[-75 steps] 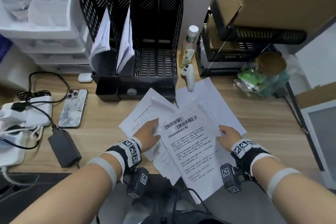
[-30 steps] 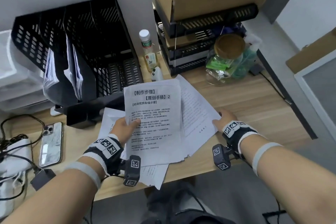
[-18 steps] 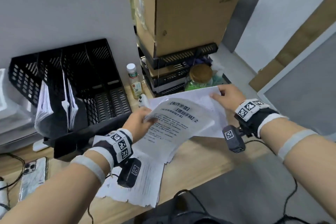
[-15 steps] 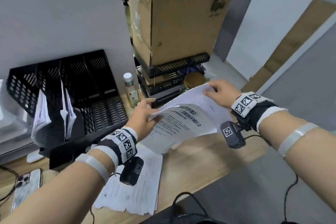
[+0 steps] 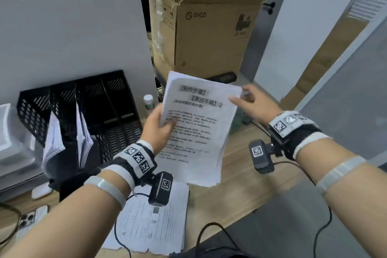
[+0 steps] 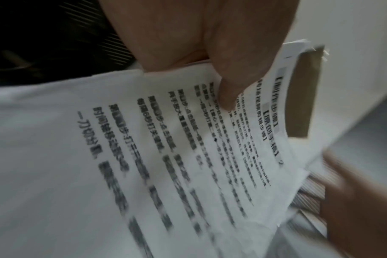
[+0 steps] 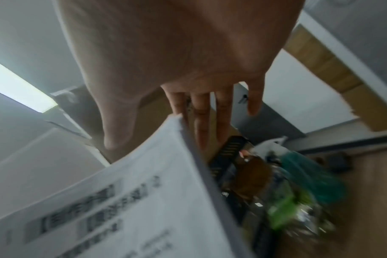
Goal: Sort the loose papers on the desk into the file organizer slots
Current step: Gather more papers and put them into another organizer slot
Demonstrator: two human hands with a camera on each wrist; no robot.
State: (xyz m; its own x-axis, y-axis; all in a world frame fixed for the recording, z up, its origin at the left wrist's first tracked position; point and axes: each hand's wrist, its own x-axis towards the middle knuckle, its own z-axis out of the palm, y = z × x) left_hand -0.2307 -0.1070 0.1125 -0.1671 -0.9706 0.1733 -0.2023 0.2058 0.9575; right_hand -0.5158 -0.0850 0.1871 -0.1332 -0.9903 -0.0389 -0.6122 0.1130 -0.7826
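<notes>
L thumb and fingers [image 6: 226, 90] pinch the paper stack [image 5: 194, 132], held upright in the air above the worktop [image 5: 240, 176]; R hand [image 5: 254, 103] is released, straight fingers [image 7: 201, 122] just steadying the stack's top corner. Step looks like carry-to-file; next, swing it left and drop it edge-first into a free slot of the organizer [image 5: 117, 115], w/ more sheets [image 5: 155, 222] left on the worktop.

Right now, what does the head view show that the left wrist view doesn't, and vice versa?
Head only: the black mesh file organizer with papers in its two left slots, the printed white sheets lying on the wooden desk, the right hand. Left wrist only: the left thumb pressed on the text. Both: the left hand gripping the white printed paper stack.
</notes>
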